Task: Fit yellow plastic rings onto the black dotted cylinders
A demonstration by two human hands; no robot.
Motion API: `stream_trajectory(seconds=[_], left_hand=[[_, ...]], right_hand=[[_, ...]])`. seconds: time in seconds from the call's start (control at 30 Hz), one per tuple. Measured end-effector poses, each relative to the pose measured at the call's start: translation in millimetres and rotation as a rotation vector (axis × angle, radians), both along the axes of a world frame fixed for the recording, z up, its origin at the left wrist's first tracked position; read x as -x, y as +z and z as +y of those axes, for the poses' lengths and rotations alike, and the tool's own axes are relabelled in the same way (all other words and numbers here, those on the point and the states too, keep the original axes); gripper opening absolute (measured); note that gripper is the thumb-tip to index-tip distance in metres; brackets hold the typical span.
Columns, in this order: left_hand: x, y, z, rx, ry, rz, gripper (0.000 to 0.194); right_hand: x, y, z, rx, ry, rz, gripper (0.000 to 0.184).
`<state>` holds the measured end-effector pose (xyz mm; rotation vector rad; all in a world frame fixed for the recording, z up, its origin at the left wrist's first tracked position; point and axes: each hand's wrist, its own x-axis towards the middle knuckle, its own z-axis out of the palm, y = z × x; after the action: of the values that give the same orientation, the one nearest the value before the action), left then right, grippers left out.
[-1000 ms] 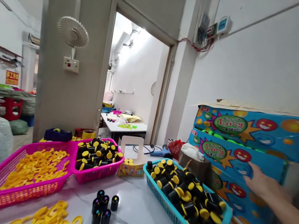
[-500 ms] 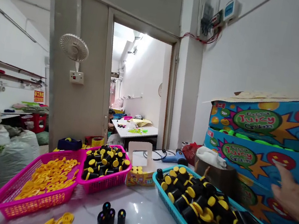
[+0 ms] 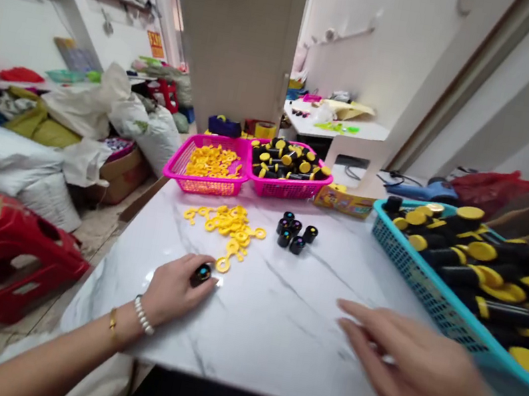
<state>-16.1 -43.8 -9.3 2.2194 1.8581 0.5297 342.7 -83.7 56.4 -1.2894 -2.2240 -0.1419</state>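
Note:
My left hand (image 3: 175,288) rests on the white marble table (image 3: 278,295) with its fingers closed round a small black cap (image 3: 201,274) with a blue centre. A yellow ring (image 3: 222,263) lies just right of it, at the near edge of a pile of yellow rings (image 3: 226,222). My right hand (image 3: 410,371) hovers low over the table's front right, fingers stretched out and holding nothing, next to a teal basket (image 3: 420,281) full of black tubes with yellow caps. Several black caps (image 3: 295,231) stand grouped mid-table.
Two pink baskets stand at the far edge, one with yellow rings (image 3: 206,165), one with black-and-yellow parts (image 3: 290,168). A small yellow box (image 3: 345,201) lies beside them. A red stool (image 3: 1,255), sacks and a carton sit on the floor at the left.
The camera has tipped down toward the table. My right hand has left the printed cartons and come down over the table. My left hand has come into view holding a black cap.

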Motion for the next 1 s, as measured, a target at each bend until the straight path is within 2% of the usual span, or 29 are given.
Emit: stream_trajectory(seconds=[0.03,0.1,0.2,0.3,0.4,0.47,0.57,0.67,0.8,1.0], left_hand=[[1.0,2.0,1.2,0.009,-0.055,0.009,0.036],[4.1,5.7,4.4,0.037,-0.176,0.018,0.040],[11.7,6.8,10.4,0.043,-0.292,-0.020,0.040],[22.5,3.7,15.5,0.014,-0.300,-0.100,0.030],[37.2,1.9,21.5,0.008,-0.244,-0.092,0.030],[47.5,2.4,26.9,0.037,-0.221,-0.051,0.032],[58.5,4.1,33.7,0.070,-0.259,-0.018,0.033],[60.7,5.2,34.9,0.062,-0.290,-0.009,0.037],[58.2,4.7,33.9,0.067,-0.259,-0.045,0.051],[55.6,1.9,37.1,0.068,-0.251,-0.158,0.027]], right_hand=[[26.8,-10.2,4.2,0.079,0.089,-0.049,0.023],[71.9,-25.7,18.0,0.214,0.165,-0.100,0.024],[122.0,-36.5,47.2,0.314,0.125,-0.098,0.025],[160.9,-38.6,74.4,0.291,0.019,-0.123,0.029],[190.7,-41.9,90.2,0.267,-0.020,-0.169,0.028],[202.9,-46.0,95.4,0.285,0.016,-0.161,0.024],[209.4,-52.9,101.9,0.335,0.099,-0.062,0.019],[210.0,-59.4,108.2,0.346,0.165,0.048,0.024],[214.2,-65.1,107.6,0.351,0.197,-0.017,0.028],[213.7,-62.4,88.8,0.377,0.169,-0.015,0.012]])
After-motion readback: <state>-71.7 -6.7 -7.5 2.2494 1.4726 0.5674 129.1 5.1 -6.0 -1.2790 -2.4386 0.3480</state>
